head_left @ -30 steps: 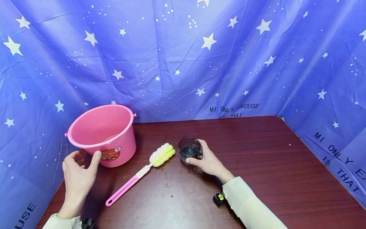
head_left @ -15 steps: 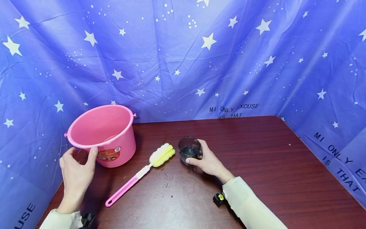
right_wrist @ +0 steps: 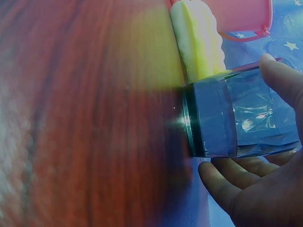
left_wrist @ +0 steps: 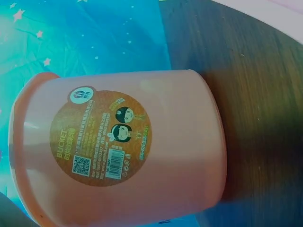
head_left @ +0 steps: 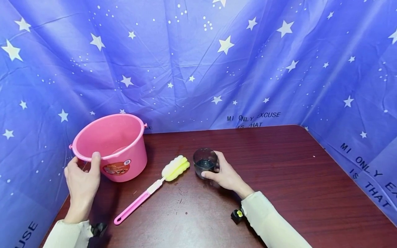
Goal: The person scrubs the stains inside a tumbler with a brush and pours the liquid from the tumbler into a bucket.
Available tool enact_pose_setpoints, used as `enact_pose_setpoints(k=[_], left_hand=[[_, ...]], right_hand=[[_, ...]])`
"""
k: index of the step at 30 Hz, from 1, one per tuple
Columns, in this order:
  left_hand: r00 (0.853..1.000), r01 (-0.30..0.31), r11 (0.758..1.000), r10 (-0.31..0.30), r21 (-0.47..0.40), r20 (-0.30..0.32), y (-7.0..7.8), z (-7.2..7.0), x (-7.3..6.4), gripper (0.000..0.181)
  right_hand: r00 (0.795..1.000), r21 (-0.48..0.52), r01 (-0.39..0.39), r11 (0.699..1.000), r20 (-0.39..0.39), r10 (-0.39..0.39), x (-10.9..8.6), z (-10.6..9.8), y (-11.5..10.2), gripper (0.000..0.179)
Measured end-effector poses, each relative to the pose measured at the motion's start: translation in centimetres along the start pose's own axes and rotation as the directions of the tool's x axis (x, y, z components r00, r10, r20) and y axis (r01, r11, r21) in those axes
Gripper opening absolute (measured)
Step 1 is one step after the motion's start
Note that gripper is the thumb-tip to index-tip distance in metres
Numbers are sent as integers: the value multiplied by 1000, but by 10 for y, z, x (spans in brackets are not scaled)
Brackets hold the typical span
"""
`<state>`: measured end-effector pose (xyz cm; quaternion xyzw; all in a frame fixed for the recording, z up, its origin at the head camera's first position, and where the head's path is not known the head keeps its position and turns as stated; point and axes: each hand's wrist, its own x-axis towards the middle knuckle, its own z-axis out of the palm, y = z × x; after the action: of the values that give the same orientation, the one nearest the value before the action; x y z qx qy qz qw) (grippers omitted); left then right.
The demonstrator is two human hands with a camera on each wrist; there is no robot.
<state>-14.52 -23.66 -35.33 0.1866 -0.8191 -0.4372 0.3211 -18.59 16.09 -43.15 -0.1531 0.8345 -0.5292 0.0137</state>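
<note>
A pink bucket (head_left: 136,162) stands upright at the table's left. At its near left rim is my left hand (head_left: 82,182), thumb laid over the rim's front and fingers bent beside it, thumb and fingers spread apart. In the left wrist view the bucket's round label (left_wrist: 102,139) shows, while most of the hand is out of frame. My right hand (head_left: 227,175) holds a dark, see-through glass cup (head_left: 204,158) upright on the table, thumb on the near side. The right wrist view shows the cup (right_wrist: 251,113) between thumb and fingers.
A cleaning brush (head_left: 175,168) with a white and yellow sponge head and pink handle lies slantwise between bucket and cup. Dark drops (head_left: 186,213) dot the brown table (head_left: 279,193). A starry blue curtain (head_left: 186,69) stands behind and at both sides.
My left hand has shifted left and up along the bucket, its thumb going from the bucket's wall to the rim. The right hand and cup have stayed in place.
</note>
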Motion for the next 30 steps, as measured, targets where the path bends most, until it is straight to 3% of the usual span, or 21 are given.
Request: enact_pose_setpoints(k=[9,17,30], left_hand=[[1000,8,1000,-9,-30,-29,1,5,3,51],[996,86,995,-86,-54,-9,2,5,3,56],[992,123,974,-127,-193,-12,0,9,2,60]], right_hand=[[1000,3,-7,1000,3,7,1,1,1,77],[1000,2,-2,1000,1,2,1,1,1,77],[1000,2,-3,1000,0,3,1,0,0,76]])
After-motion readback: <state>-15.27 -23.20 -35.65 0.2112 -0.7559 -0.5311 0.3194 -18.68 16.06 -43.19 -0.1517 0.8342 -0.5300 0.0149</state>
